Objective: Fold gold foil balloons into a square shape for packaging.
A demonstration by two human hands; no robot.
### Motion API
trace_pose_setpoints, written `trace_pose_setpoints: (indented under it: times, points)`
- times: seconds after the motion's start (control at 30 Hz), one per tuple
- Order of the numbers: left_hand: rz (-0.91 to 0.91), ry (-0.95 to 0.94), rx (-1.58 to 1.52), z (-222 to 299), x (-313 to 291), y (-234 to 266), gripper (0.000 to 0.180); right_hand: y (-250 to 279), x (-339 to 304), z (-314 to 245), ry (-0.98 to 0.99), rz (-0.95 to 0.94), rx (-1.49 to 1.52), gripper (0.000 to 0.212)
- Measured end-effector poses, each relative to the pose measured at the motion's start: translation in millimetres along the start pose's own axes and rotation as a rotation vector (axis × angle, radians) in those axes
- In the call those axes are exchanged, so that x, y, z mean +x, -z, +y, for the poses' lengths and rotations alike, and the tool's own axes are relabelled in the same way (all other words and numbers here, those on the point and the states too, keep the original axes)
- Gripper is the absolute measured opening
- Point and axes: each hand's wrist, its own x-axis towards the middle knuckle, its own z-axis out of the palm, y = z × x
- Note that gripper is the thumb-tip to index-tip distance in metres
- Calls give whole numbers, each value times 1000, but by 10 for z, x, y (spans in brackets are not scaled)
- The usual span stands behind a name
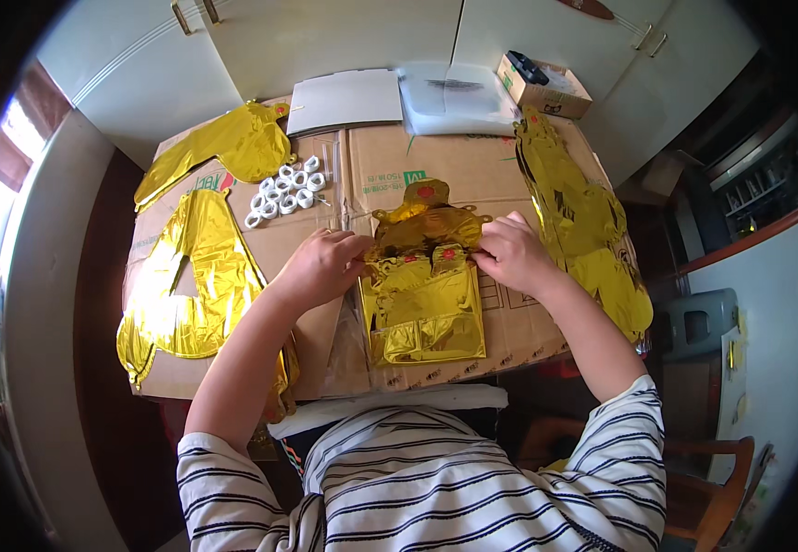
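A flat gold foil balloon [422, 308], folded over on itself in layers, lies in front of me on the cardboard. My left hand [323, 265] is closed, pinching its left edge at about mid-height. Across from it, my right hand [517, 258] pinches the right edge with fingers closed. Above the hands the foil bulges up, with a small tab bearing a red mark at its far end. Below them it lies in a squarish, wrinkled panel. My fingertips are partly hidden by the foil and my knuckles.
Flat gold foil balloons lie at left [198, 304], far left [224, 147] and right [576, 221]. Several small white rolls [286, 191] sit left of centre. Behind are white sheets [346, 99], a clear plastic stack [459, 99] and a small cardboard box [546, 90]. Cabinets [335, 37] border the far side.
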Motion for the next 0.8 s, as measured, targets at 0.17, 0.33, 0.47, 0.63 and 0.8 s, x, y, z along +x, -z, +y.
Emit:
trace_pose_setpoints:
  times: [0.17, 0.33, 0.47, 0.63, 0.8]
  points:
    - [17, -12, -5, -56, -33, -59, 31, 13, 9, -71, 79, 63, -60, 14]
    - [20, -146, 139, 5, -10, -33, 33, -8, -6, -34, 193, 108, -114, 19]
    - [16, -286, 260, 11, -59, -23, 38, 80, -5, -77, 346, 56, -263, 13]
    - [51, -424, 349, 70, -68, -10, 26, 118, -25, -102, 470, 9, -366, 16]
    - [43, -475, 417, 102, -102, -8, 32, 138, -23, -134, 555, -13, -434, 15]
